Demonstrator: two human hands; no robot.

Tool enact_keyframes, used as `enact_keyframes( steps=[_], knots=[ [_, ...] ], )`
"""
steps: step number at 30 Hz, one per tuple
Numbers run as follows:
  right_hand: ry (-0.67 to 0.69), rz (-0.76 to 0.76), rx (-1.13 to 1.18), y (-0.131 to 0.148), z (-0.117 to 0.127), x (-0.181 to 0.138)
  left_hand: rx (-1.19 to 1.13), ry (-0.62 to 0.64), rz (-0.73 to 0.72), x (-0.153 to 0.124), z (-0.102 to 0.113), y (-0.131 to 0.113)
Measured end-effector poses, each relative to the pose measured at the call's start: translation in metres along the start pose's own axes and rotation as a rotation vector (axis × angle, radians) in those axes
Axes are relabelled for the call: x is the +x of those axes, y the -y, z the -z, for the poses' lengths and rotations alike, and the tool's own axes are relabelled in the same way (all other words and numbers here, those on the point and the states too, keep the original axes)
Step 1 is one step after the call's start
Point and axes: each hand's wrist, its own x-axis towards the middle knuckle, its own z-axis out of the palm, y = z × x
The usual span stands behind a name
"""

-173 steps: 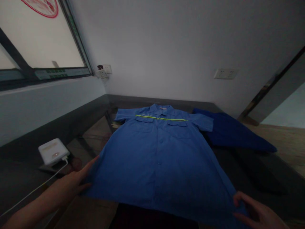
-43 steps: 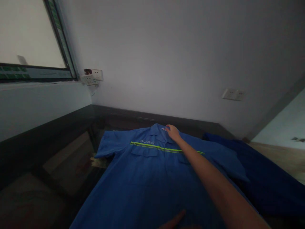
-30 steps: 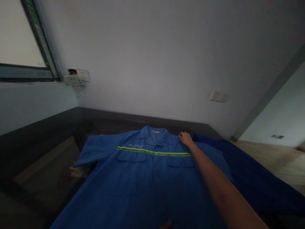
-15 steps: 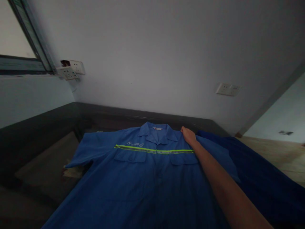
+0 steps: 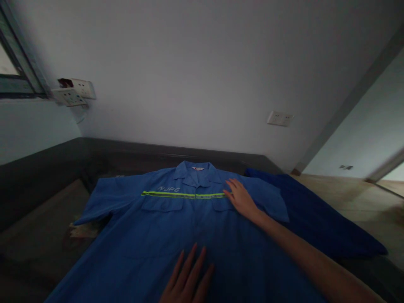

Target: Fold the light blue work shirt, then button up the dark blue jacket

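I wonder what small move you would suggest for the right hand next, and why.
Perhaps slide the right hand outward to smooth the nearest sleeve: that hand lies open by the shoulder of the blue shirt, and the sleeve overlaps the dark blue cloth. The left hand is spread over the shirt's front.

A hand could pass over the flat shirt (image 5: 151,244) between the left hand (image 5: 187,280), at near middle, and the right hand (image 5: 241,200), farther and to the right. The right forearm (image 5: 303,249) bars the near right. The wall (image 5: 176,84) closes the far side; darker blue cloth (image 5: 322,223) lies right. The tabletop (image 5: 34,227) offers room at left.
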Motion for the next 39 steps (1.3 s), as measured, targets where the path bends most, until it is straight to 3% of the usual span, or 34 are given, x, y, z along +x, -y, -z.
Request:
enact_keyframes(
  steps=[4, 7, 13, 18, 21, 25, 30, 36, 39],
  knots=[
    [0.168, -0.032, 0.010, 0.016, -0.002, -0.060, 0.098, 0.016, 0.025, -0.004, -0.010, 0.000],
    [0.218, -0.044, 0.029, 0.016, -0.002, -0.073, 0.056, 0.073, 0.069, -0.002, 0.001, -0.007],
    [0.144, 0.000, 0.103, 0.023, 0.017, -0.075, -0.009, 0.102, 0.139, 0.005, 0.026, -0.021],
    [0.015, 0.004, 0.187, 0.030, 0.054, -0.122, -0.113, 0.089, 0.213, 0.009, 0.040, -0.025],
    [0.016, 0.010, 0.192, 0.030, 0.071, -0.169, -0.167, 0.102, 0.227, 0.027, 0.044, -0.009],
    [0.097, 0.019, 0.144, 0.027, 0.076, -0.225, -0.122, 0.109, 0.294, 0.070, 0.034, 0.035],
    [0.177, 0.023, 0.081, 0.013, 0.070, -0.259, -0.019, 0.115, 0.435, 0.097, 0.012, 0.084],
    [0.145, 0.078, 0.064, -0.008, 0.054, -0.274, 0.014, 0.159, 0.455, 0.088, 0.004, 0.089],
    [0.107, 0.089, 0.088, -0.011, 0.050, -0.273, -0.048, 0.099, 0.476, 0.088, 0.004, 0.090]
  ],
)
